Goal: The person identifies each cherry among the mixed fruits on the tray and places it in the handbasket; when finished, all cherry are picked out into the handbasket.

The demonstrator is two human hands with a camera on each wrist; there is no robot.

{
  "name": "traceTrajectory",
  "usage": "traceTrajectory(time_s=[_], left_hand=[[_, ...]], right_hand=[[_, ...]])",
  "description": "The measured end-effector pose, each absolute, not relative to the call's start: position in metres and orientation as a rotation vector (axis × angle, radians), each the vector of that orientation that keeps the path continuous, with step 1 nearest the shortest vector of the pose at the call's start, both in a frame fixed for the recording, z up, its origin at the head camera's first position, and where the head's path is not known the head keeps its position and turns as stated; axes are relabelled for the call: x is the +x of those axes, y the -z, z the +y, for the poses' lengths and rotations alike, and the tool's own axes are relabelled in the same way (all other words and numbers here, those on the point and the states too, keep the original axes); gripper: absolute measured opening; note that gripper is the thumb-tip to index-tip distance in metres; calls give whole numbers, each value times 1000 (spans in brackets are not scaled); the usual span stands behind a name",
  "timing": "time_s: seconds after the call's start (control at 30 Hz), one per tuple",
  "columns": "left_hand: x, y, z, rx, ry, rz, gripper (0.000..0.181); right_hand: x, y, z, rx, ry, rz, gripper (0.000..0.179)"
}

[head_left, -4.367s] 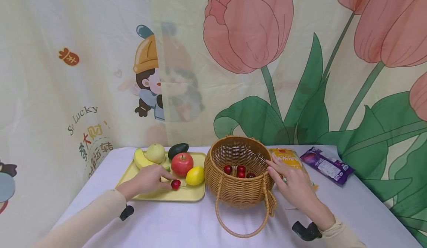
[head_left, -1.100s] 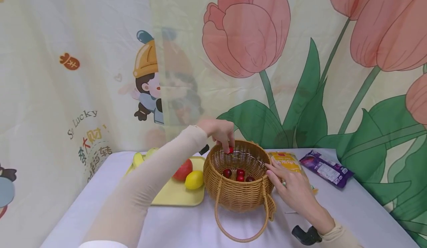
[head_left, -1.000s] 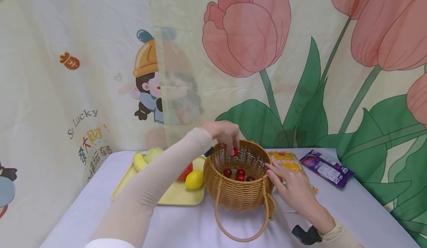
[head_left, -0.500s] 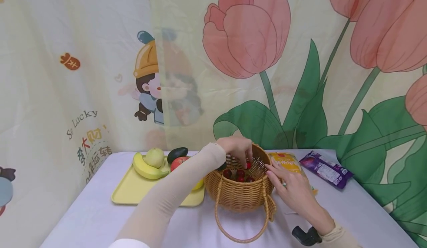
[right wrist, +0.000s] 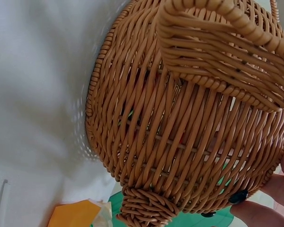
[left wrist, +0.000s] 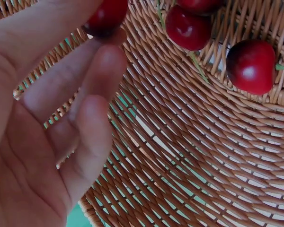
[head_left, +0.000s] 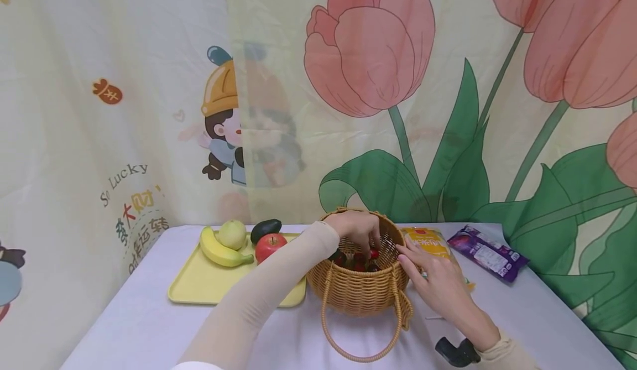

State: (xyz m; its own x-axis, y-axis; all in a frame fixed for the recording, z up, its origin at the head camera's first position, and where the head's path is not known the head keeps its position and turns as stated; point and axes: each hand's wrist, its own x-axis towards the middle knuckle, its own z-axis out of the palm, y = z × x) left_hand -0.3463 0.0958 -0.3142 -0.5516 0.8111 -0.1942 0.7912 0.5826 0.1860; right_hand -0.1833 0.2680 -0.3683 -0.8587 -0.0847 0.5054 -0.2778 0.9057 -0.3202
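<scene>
My left hand (head_left: 355,229) reaches down inside a wicker basket (head_left: 358,292). In the left wrist view, that hand pinches a dark red cherry (left wrist: 106,16) between thumb and fingers, above the basket's bottom. Several other cherries (left wrist: 252,66) lie in the basket, some with green stems. My right hand (head_left: 440,276) rests its fingertips against the basket's right rim, fingers mostly straight. In the right wrist view, fingertips (right wrist: 260,215) touch the woven outer wall near a black bead. The basket's handle (head_left: 365,359) hangs down toward me. My left arm hides part of the tray.
Left of the basket a yellow tray (head_left: 199,290) bears a banana (head_left: 221,251), a pale green round fruit (head_left: 232,234), a dark green avocado-like fruit (head_left: 266,229) and a red apple (head_left: 271,245). An orange packet (head_left: 428,240) and a purple packet (head_left: 490,253) lie to the right.
My left hand picked a cherry from the tray, carried it right over the basket rim and lowered it inside. My right hand has stayed at the rim.
</scene>
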Motion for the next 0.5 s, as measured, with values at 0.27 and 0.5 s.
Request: traceTrajectory(time_s=[0.27, 0.5], left_hand=[[-346, 315, 94, 1329, -111, 2593, 29], [-347, 313, 94, 1336, -103, 2608, 30]], right_hand=[[-184, 369, 268, 266, -533, -2568, 38], [-184, 368, 268, 273, -529, -2557, 38]])
